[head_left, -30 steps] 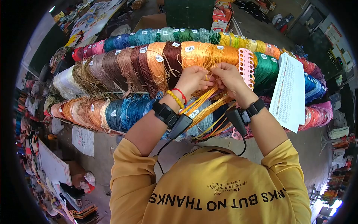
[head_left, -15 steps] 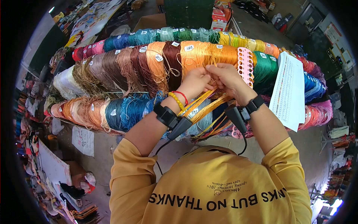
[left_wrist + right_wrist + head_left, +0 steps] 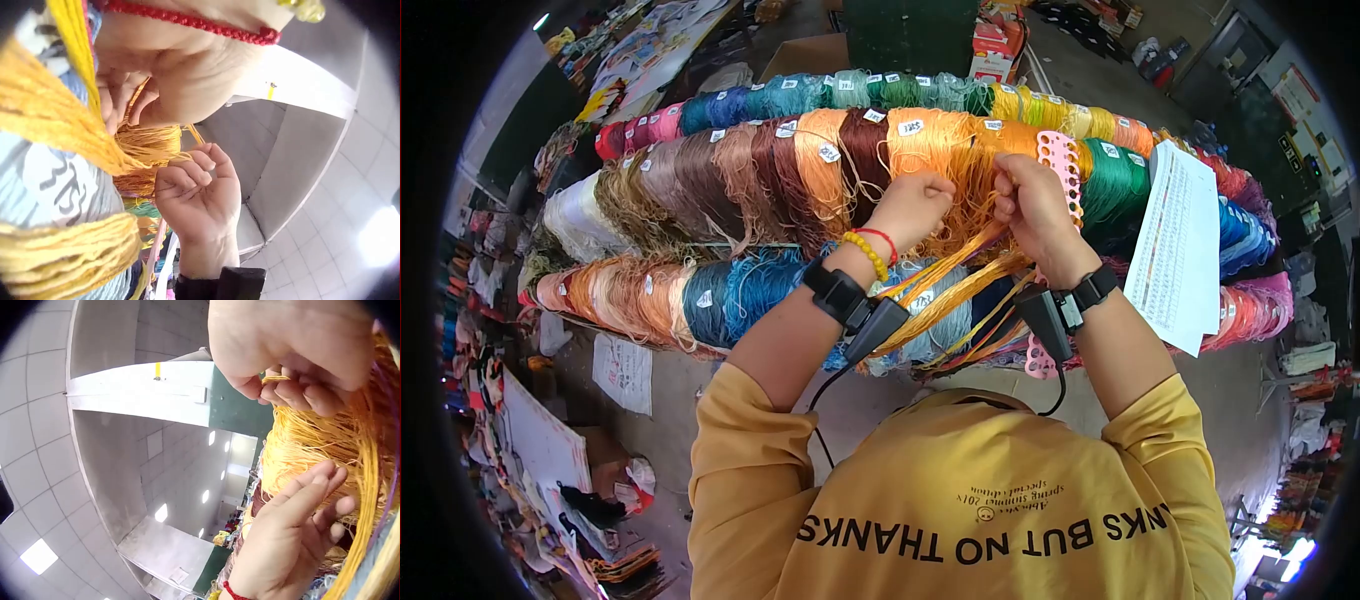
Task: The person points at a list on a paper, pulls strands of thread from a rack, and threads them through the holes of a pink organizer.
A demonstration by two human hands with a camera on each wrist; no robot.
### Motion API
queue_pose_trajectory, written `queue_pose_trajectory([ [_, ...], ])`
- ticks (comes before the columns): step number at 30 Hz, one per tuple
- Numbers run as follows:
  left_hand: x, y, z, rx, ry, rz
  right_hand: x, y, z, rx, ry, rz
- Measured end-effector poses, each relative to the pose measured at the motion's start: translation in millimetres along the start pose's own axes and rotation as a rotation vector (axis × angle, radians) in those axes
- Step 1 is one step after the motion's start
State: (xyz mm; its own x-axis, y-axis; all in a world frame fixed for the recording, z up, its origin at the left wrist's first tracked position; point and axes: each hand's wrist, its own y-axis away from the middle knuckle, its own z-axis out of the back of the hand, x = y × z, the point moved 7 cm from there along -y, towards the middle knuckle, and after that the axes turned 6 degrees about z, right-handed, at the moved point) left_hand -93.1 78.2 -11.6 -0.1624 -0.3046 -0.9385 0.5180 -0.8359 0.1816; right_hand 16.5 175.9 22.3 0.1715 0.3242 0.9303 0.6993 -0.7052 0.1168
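Observation:
My right hand (image 3: 1035, 205) has its fingers curled in front of the orange skeins. It pinches a few thin orange-yellow threads (image 3: 275, 379) between thumb and fingers. To its left, my left hand (image 3: 915, 208) is apart from it, its fingers loosely bent and no thread plainly held. Behind both hands hangs the light orange skein (image 3: 925, 140), with a darker orange skein (image 3: 139, 182) beside it. A bundle of yellow-orange strands (image 3: 960, 262) runs down from between the hands toward the left wrist. A purple thread (image 3: 382, 506) lies along the bundle.
A pink strip with holes (image 3: 1060, 180) and printed paper sheets (image 3: 1172, 245) lie right of my right hand. Rows of labelled skeins spread both ways, green (image 3: 1112, 185) and brown (image 3: 700, 185) among them. Blue skeins (image 3: 760, 300) hang in the nearer row.
My hands, together at the threads before, have drawn apart: the left to the left, the right slightly right. The strand bundle now hangs between them.

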Motion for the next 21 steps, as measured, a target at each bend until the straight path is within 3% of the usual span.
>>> queue_pose_trajectory([
  [1,-2,-5,-2,-0.030,-0.004,-0.044,0,0,-1,0.003,0.004,0.003],
  [5,-31,-16,-9,-0.251,-0.504,-0.253,-2,-1,-2,0.011,0.007,0.006],
  [8,-34,-26,-15,-0.232,-0.608,-0.144,-1,0,-3,0.014,0.035,0.006],
  [11,-32,-33,-13,-0.303,-0.574,-0.174,-1,0,-3,0.037,0.034,0.007],
  [18,-27,-4,-8,-0.093,-0.046,-0.239,8,9,-5,0.112,0.316,0.061],
  [21,-19,8,-7,0.053,0.299,0.010,15,15,-8,0.164,0.560,0.151],
])
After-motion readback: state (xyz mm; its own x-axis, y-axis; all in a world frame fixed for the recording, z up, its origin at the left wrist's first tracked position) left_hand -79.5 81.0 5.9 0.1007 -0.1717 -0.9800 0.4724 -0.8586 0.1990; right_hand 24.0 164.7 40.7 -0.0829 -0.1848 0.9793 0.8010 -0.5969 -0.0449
